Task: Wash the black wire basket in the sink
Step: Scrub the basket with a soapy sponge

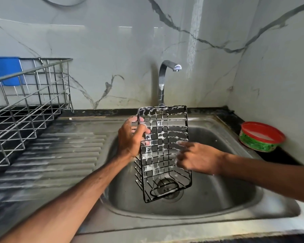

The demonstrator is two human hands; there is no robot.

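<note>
The black wire basket (167,174) stands on end over the steel sink (218,199), its grid flecked with white soap foam. My left hand (130,137) grips the basket's upper left edge, thumb curled over the front wires. My right hand (197,156) is against the basket's right side at mid height, foamy, with its fingers bent on the wires; it is blurred and I cannot make out anything held in it. The basket's lower end hangs above the drain (168,188).
The tap (165,79) stands behind the basket with no water running. A steel dish rack (25,99) with a blue item (5,69) sits on the left, above the ribbed draining board (60,155). A red-rimmed green soap tub (261,136) rests on the right counter.
</note>
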